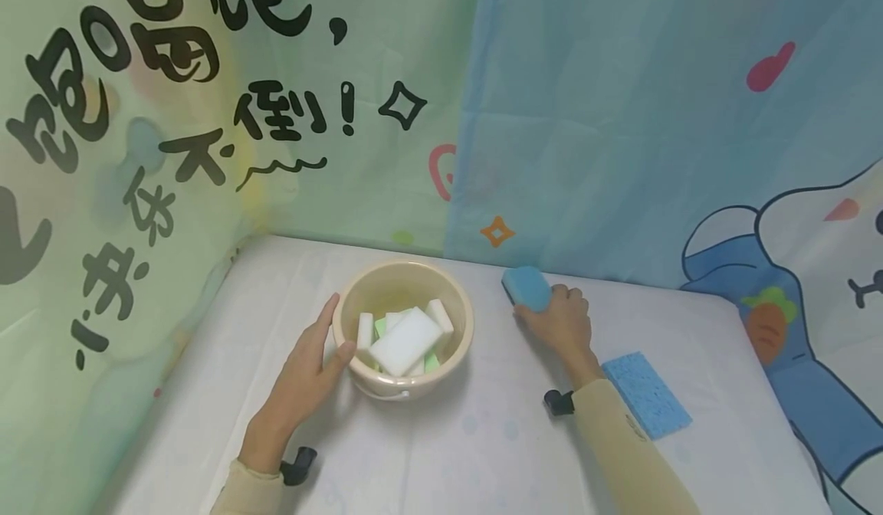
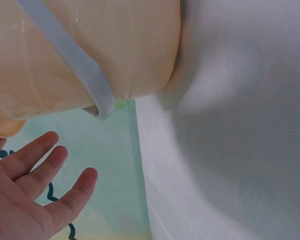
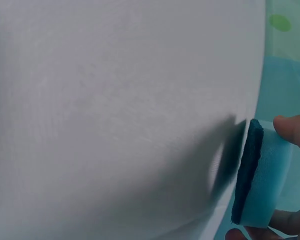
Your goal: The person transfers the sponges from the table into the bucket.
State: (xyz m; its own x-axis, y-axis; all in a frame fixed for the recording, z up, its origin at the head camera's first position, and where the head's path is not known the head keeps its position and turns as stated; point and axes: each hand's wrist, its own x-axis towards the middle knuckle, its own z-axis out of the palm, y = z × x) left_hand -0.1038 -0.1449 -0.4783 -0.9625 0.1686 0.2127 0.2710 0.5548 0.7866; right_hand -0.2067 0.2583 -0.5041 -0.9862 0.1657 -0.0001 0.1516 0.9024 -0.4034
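Observation:
My right hand (image 1: 563, 323) pinches a blue scouring sponge (image 1: 527, 288) between thumb and fingers near the back of the table. In the right wrist view the sponge (image 3: 270, 175) shows its dark scrubbing layer, facing the white cloth. My left hand (image 1: 308, 373) is at the left side of a cream bucket (image 1: 457, 346), its thumb and index finger near the rim. The left wrist view shows the other fingers (image 2: 72, 197) straight and spread, apart from the bucket's wall. Inside the bucket lie several white sponges (image 1: 407, 341) and some light green pieces (image 1: 431, 362).
A flat blue sponge cloth (image 1: 647, 394) lies on the white table cover (image 1: 476, 461), beside my right forearm. The bucket's pale handle (image 2: 72, 55) hangs down at its front. Printed curtains (image 1: 586, 116) hang along the table's back and left edges.

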